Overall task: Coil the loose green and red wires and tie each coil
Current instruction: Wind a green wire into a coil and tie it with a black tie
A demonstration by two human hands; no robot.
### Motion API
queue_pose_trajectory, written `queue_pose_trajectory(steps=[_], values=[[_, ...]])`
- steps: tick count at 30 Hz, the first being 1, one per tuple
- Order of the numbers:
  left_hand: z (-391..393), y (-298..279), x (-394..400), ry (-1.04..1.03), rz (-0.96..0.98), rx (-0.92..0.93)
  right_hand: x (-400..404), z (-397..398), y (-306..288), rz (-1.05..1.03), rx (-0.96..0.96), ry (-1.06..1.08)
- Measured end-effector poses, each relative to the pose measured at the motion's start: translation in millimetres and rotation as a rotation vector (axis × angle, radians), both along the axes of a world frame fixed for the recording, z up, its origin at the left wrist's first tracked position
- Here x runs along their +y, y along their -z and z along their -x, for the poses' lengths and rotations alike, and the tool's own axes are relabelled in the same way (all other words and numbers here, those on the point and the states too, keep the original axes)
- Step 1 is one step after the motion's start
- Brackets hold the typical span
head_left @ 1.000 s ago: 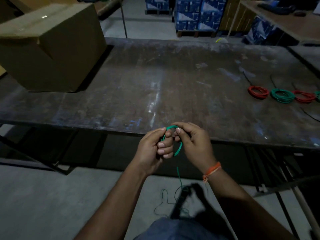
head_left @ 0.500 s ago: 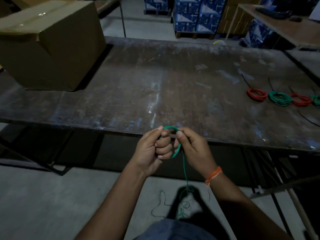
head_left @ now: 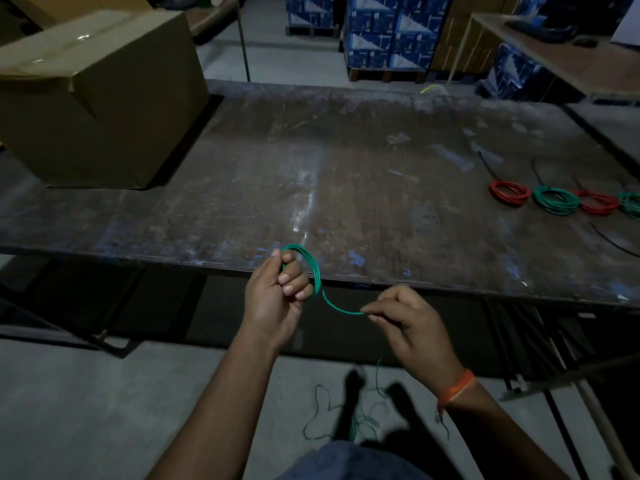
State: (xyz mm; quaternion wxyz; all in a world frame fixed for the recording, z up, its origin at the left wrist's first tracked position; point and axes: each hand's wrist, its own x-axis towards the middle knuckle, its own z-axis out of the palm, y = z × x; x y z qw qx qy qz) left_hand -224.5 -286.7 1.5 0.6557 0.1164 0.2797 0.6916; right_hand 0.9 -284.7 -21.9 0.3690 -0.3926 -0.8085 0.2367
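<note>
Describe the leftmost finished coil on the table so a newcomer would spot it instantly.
Find the big dark worktable and follow it to its right end, where four wire coils lie in a row. The one wanted is the red coil nearest the table's middle; its only neighbour is a green coil on its right.

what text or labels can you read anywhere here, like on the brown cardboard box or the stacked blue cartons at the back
No text here can be read.
Brown cardboard box on the dark worn worktable: plain faces and clear tape, no print visible.
Stacked blue cartons at the back: white printed panels, too small and blurred to read.
Coiled red and green wires on the table: no tags or labels visible.
</note>
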Motion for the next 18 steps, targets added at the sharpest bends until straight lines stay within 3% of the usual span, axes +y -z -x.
queue_pose_trajectory(steps=[6, 11, 14, 18], values=[[-19.3, 3.4, -3.5, -0.055, -0.048, 0.465, -1.6, 28.6, -37.8, -0.268, -0.051, -0.123], [-22.7, 6.3, -12.4, -0.015, -0.129, 0.795, 4.5, 48.8, -56.4, -0.339, -0.054, -0.210], [-24.1, 2.8, -17.1, 0.016, -0.132, 0.845, 11.2, 54.7, -68.3, -0.349, -0.081, -0.274], [-18.2, -4.5, -20.7, 0.066, -0.105, 0.718, 18.2, 57.1, -83.6, -0.303, -0.062, -0.273]])
